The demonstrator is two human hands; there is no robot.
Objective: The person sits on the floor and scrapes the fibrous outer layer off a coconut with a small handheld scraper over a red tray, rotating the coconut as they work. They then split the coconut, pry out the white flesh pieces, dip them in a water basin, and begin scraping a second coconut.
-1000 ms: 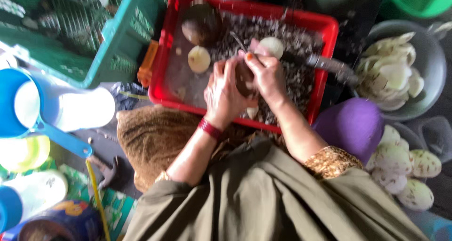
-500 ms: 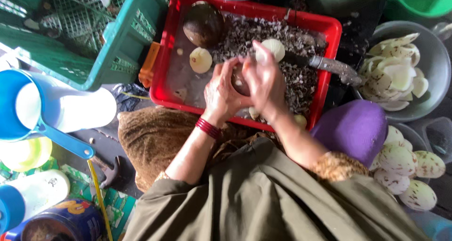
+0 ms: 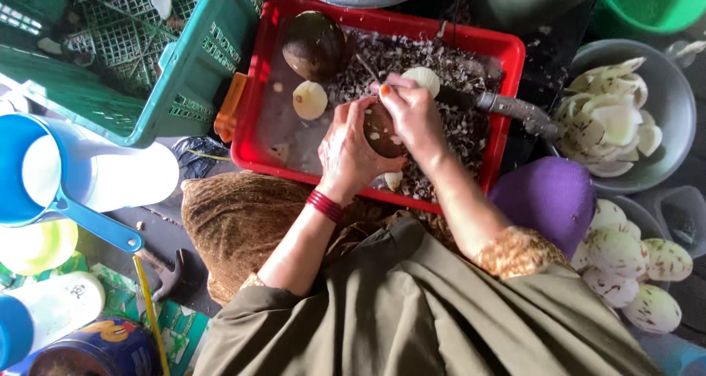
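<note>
At about nine o'clock a blue jug [image 3: 44,174] and a white cup [image 3: 125,176] lie near the knee, with the green crate [image 3: 176,67] above them, all apart from the work. The left hand [image 3: 351,152] cups a small brown round fruit [image 3: 382,130] over the middle of the red tray [image 3: 254,104], fingers wrapped under it; the right hand [image 3: 413,115], at one o'clock of the fruit, is closed on a thin blade or pick, too small to tell which, whose tip works at the top. The likely trouble is a slip: the tool runs close to the left thumb, and the shell looks wet and speckled with scraps, so it could turn in the palm. A whole brown fruit [image 3: 312,45] sits at eleven o'clock, a peeled white piece [image 3: 309,100] beside it. At three o'clock a long knife [image 3: 507,108] lies across the tray rim, near the right forearm, and could be knocked. Beyond it stand the grey bowl [image 3: 665,163] and the purple cloth [image 3: 548,199].
</note>
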